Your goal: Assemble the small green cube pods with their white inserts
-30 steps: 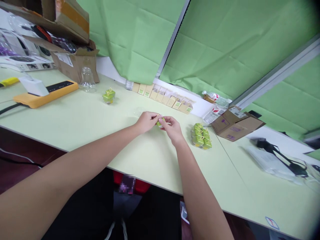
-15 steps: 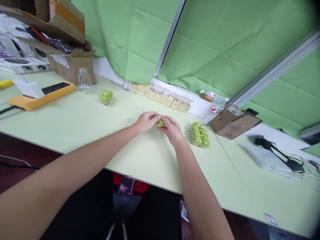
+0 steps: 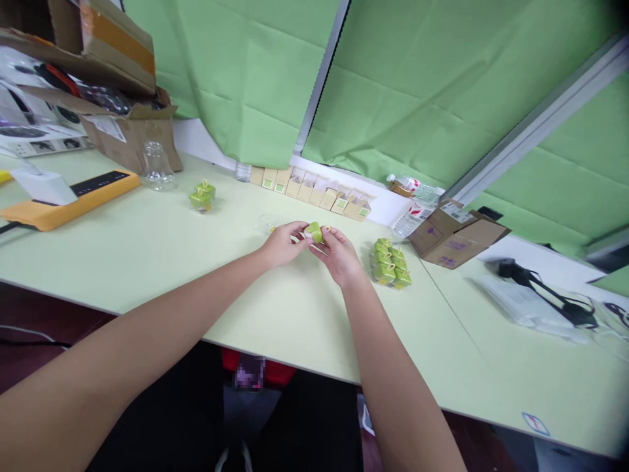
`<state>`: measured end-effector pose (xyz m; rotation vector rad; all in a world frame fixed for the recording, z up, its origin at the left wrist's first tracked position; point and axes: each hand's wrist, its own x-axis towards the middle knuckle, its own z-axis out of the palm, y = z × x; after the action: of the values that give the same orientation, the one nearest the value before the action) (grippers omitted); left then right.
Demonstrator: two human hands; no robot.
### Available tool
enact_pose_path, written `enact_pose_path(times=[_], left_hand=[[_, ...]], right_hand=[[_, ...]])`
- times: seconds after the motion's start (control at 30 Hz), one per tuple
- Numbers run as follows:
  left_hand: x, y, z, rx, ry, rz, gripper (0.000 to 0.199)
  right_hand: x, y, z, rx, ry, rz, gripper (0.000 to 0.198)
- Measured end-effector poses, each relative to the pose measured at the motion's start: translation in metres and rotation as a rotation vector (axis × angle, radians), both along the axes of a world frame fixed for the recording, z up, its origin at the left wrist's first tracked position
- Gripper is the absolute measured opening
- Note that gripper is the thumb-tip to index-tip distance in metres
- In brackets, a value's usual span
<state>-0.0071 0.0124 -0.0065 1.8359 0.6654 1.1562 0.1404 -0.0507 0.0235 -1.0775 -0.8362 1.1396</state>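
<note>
Between my two hands, over the middle of the table, is a small green lid with a yellow loop [image 3: 314,231]. My left hand [image 3: 282,246] pinches its left edge, where something whitish shows by the fingertips. The fingers of my right hand [image 3: 343,257] close on its right side, at the loop. A faint clear plastic piece [image 3: 265,223] with a bit of yellow lies just behind my left hand. To the right of my hands stands a tight group of small clear boxes with green lids [image 3: 390,263] and yellow loops. More green-lidded boxes [image 3: 202,196] sit to the left.
A row of small beige cartons [image 3: 312,189] lines the wall. Plastic bottles [image 3: 413,203] and a cardboard box [image 3: 455,235] stand at the back right. On the left are an orange power strip [image 3: 93,193], a clear jar [image 3: 157,169] and open cardboard boxes [image 3: 130,134].
The green lid has been turned and raised slightly between my fingers, so more of its green face shows. My left hand has shifted its grip lower. The view has moved slightly.
</note>
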Motion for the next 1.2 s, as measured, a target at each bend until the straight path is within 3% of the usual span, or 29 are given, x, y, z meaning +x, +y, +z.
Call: enact_pose_path(times=[0.13,0.3,0.47,0.67,0.8,0.9,0.97,1.03,1.13,1.2], left_hand=[[-0.001,0.002,0.002,-0.14,-0.062,-0.015,0.034],[-0.001,-0.002,0.005,-0.42,-0.224,-0.198,0.032],[0.002,-0.008,0.01,-0.624,-0.303,-0.293,0.04],[0.001,-0.021,0.018,-0.652,-0.261,-0.501,0.048],[0.002,-0.032,0.017,-0.622,-0.147,-0.523,0.067],[0.007,-0.033,0.013,-0.57,-0.086,-0.562,0.069],[0.007,-0.029,0.013,-0.514,-0.047,-0.486,0.059],[0.003,-0.019,0.016,-0.359,0.007,-0.286,0.043],[-0.014,0.001,0.022,0.118,0.117,0.121,0.033],[-0.029,0.015,0.02,0.287,0.244,0.343,0.036]], right_hand=[[0.001,0.004,-0.005,0.044,-0.152,-0.067,0.027],[0.002,0.015,-0.017,0.231,-0.455,-0.245,0.029],[0.003,0.014,-0.022,0.303,-0.73,-0.397,0.028],[0.006,0.005,-0.017,0.296,-0.948,-0.528,0.025],[0.011,0.007,-0.019,0.27,-0.985,-0.507,0.024],[0.016,0.01,-0.022,0.235,-0.951,-0.494,0.024],[0.02,0.013,-0.025,0.219,-0.896,-0.512,0.026],[0.023,0.016,-0.027,0.221,-0.823,-0.523,0.03],[0.028,0.02,-0.03,0.225,-0.703,-0.521,0.033],[0.028,0.021,-0.031,0.197,-0.643,-0.53,0.033]])
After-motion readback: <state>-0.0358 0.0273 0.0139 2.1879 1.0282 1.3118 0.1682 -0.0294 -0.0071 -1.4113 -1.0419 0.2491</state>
